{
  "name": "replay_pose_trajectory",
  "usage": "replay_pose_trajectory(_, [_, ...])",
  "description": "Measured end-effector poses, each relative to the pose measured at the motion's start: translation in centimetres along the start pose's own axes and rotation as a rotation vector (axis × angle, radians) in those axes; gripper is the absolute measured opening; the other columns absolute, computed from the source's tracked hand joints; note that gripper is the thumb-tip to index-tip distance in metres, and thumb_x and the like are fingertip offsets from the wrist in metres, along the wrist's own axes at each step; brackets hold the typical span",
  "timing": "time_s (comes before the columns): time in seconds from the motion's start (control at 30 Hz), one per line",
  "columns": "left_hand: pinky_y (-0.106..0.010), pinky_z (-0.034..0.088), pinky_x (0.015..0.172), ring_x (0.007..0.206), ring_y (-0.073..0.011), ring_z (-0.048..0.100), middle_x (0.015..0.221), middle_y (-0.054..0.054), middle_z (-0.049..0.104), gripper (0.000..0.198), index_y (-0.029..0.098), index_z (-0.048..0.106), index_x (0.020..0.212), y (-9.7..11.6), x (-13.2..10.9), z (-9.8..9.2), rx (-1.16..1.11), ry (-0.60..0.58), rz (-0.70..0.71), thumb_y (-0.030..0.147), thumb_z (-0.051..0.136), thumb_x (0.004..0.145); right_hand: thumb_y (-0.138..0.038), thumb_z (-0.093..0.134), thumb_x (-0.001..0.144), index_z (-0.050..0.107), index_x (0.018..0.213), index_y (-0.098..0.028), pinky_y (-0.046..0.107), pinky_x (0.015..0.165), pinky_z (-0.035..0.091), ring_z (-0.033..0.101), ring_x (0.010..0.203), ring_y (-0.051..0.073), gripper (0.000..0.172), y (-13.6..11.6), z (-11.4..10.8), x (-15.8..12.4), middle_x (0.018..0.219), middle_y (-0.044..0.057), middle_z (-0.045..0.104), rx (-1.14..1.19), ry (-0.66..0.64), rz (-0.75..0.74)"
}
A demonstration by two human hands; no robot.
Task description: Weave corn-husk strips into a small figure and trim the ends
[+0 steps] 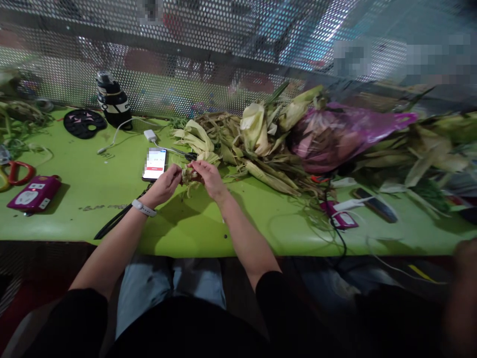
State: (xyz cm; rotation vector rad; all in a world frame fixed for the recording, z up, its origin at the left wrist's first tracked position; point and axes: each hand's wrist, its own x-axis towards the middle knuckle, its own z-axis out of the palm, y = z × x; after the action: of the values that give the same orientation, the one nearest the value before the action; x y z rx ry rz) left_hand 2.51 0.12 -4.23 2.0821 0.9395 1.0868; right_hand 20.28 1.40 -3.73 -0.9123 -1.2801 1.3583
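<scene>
Grip: left hand (pixel 170 181) and right hand (pixel 207 177) pinch the husk bundle (pixel 187 175).
Green table (pixel 203 219): beneath the husk bundle, phone (pixel 155 165) at left.
Bundle axis: unclear; loose strands (pixel 189 189) point toward the person.
Bundle look: pale yellow-green, frayed.

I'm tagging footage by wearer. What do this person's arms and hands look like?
The left hand and right hand are bare, without gloves. A whitish wristband is worn on the left; none shows on the right. Black sleeves leave the forearms bare.
</scene>
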Motion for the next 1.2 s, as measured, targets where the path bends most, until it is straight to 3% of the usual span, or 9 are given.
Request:
replay_pose_trajectory(0.1, [-0.025,0.042,0.059,0.066,-0.0117,0.052,0.075,-0.002,0.055,0.011,0.019,0.044,0.088,0.2,0.0,0.2,-0.039,-0.023,-0.005,0.026,0.043,0.096,-0.061,0.066,0.076,0.063,0.077,-0.019,0.020,0.049,0.038,0.044,0.054,0.007,0.042,-0.5,0.4,-0.4,0.061,-0.006,0.047,-0.096,0.016,-0.030])
replay_pose_trajectory(0.23, [-0.026,0.044,0.059,0.065,-0.0121,0.054,0.075,-0.002,0.056,0.011,0.019,0.044,0.087,0.6,0.0,0.4,-0.080,-0.038,-0.033,0.027,0.044,0.096,-0.059,0.070,0.074,0.060,0.074,-0.019,0.020,0.045,0.030,0.038,0.050,0.006,0.041,-0.4,0.9,-0.8,0.057,-0.007,0.044,-0.165,-0.003,-0.127])
replay_pose_trajectory(0.53, [-0.023,0.043,0.050,0.056,-0.0096,0.055,0.071,-0.002,0.062,0.017,0.019,0.046,0.085,1.2,0.0,0.7,-0.232,0.048,-0.173,0.031,0.044,0.096,-0.060,0.068,0.075,0.052,0.074,-0.021,0.020,0.039,0.026,0.032,0.044,0.004,0.043,0.3,1.7,-0.6,0.057,-0.008,0.041,0.025,0.213,-0.162])
replay_pose_trajectory(0.7, [-0.022,0.045,0.049,0.062,-0.0113,0.062,0.078,-0.004,0.065,0.023,0.019,0.046,0.089,0.9,-0.1,0.5,-0.364,-0.011,-0.238,0.039,0.042,0.098,-0.062,0.071,0.072,0.053,0.079,-0.022,0.021,0.033,0.021,0.030,0.037,0.003,0.044,0.3,1.7,-0.6,0.057,-0.010,0.044,0.072,0.157,-0.099])
replay_pose_trajectory(0.9, [-0.022,0.038,0.044,0.053,-0.0101,0.056,0.067,-0.001,0.061,0.036,0.019,0.046,0.085,1.0,-0.2,0.9,-0.380,-0.015,-0.204,0.053,0.041,0.096,-0.065,0.072,0.068,0.050,0.080,-0.023,0.021,0.031,0.019,0.030,0.032,0.002,0.049,0.6,2.2,-0.5,0.051,-0.012,0.044,0.157,0.102,0.001])
replay_pose_trajectory(1.2, [-0.023,0.034,0.044,0.046,-0.0076,0.042,0.057,0.004,0.047,0.040,0.021,0.044,0.075,1.1,-0.1,1.9,-0.513,0.139,-0.208,0.056,0.049,0.092,-0.063,0.074,0.068,0.049,0.080,-0.023,0.020,0.031,0.024,0.031,0.034,0.002,0.049,0.9,3.0,-0.7,0.054,-0.012,0.047,0.306,0.092,0.027])
